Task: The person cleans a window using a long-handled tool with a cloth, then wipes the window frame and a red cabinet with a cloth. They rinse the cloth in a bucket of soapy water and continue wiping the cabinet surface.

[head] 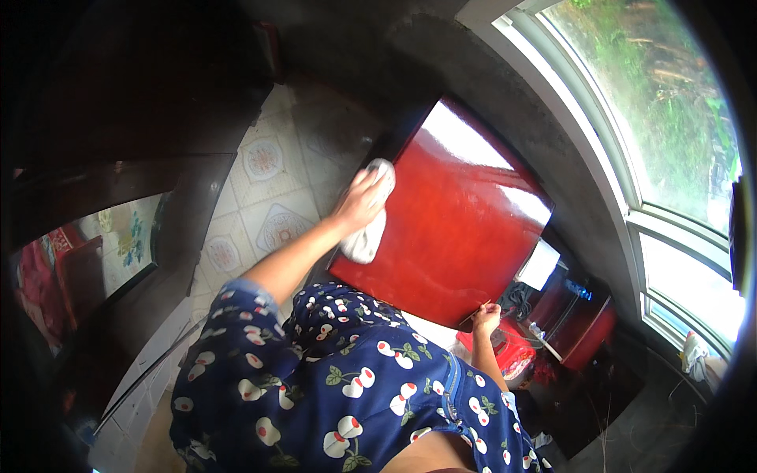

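My left hand (362,201) holds a crumpled whitish cloth (368,239) against the left edge of a glossy red wooden panel, seemingly a furniture top (449,230). The hand is slightly blurred, and part of the cloth bulges out below it. At the panel's lower right corner, the fingers of my right hand (487,318) are pinched on a thin stick-like item (470,314), whose exact kind is unclear. Bright window light reflects off the far part of the panel. Just below the right hand lies a red plastic package (511,355).
Right of the panel are a white box-like thing (539,264), dark cables (516,298) and a dark red wooden box or drawer (585,331). A framed window (633,219) is at the right. Patterned floor tiles (278,227) and dark furniture with a mirror (127,236) are at the left.
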### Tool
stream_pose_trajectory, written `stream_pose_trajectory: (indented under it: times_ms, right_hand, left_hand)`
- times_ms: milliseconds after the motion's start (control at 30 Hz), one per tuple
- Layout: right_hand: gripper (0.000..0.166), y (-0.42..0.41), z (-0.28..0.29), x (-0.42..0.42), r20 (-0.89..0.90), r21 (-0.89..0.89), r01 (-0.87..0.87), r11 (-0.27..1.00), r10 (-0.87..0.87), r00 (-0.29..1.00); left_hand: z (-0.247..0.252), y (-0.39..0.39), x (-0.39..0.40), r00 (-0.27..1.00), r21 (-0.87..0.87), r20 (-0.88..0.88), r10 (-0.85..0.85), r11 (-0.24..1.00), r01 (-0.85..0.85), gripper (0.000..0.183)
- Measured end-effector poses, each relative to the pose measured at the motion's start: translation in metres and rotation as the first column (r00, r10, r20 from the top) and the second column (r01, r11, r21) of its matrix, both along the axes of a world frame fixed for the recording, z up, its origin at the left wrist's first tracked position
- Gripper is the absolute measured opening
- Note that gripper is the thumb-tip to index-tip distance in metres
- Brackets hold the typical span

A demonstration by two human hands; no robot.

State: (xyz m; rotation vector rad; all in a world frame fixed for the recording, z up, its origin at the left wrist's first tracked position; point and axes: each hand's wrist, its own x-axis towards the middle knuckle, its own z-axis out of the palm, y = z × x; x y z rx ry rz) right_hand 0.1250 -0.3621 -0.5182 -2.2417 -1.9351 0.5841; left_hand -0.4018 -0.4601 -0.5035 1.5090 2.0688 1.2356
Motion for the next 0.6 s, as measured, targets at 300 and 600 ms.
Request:
stream_pose_trajectory:
  times_ms: [300,600]
  right_hand:
    - [0.014,0.015,-0.009,0.032,0.146,-0.168,0.085,0.982,-0.061,0.987]
    - [0.02,0.007,0.032,-0.026,0.009,-0.267,0.145,0.953,-0.147,0.989]
  left_hand:
    - [0.019,0.218,-0.076,1.0,-0.498,-0.016,-0.011,0.867,0.001,0.039]
    - [-0.022,0.013,-0.112,0.992,-0.85,-0.017,-0.126,0.525,0.052,0.034]
